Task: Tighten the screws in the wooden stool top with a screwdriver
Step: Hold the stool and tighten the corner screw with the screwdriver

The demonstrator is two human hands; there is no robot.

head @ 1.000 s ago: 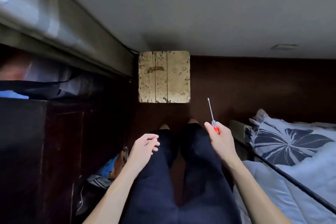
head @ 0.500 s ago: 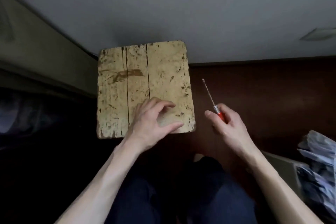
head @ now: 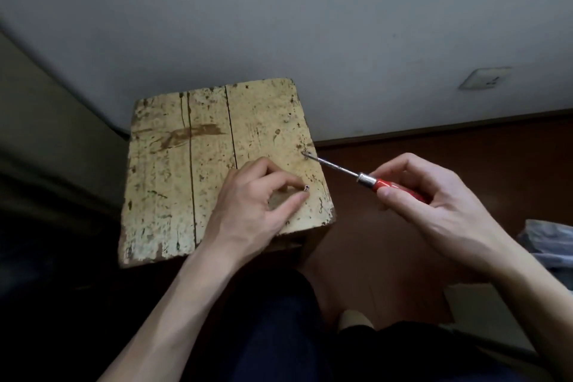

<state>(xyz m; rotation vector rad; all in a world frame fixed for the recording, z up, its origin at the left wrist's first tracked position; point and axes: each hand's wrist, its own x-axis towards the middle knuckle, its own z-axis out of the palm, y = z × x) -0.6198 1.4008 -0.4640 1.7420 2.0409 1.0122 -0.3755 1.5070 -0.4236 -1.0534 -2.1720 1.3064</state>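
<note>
The worn, pale-painted wooden stool top (head: 186, 183) fills the middle of the view. My left hand (head: 251, 211) rests on its near right part, thumb and forefinger pinched around a small raised screw (head: 307, 187). My right hand (head: 434, 205) grips the red handle of a screwdriver (head: 381, 184), held low and slanted. Its metal tip meets another screw (head: 305, 153) near the stool's right edge.
A grey wall (head: 310, 25) with a socket plate (head: 483, 79) stands behind the stool. Dark red-brown floor (head: 434, 164) lies to the right, dark furniture (head: 46, 195) to the left. Pale bedding (head: 552, 242) shows at the right edge. My dark-trousered legs (head: 279, 335) are below.
The view has closed in on the stool. My right hand swung the screwdriver down so its tip touches a screw at the right edge. My left fingers pinched the nearer screw.
</note>
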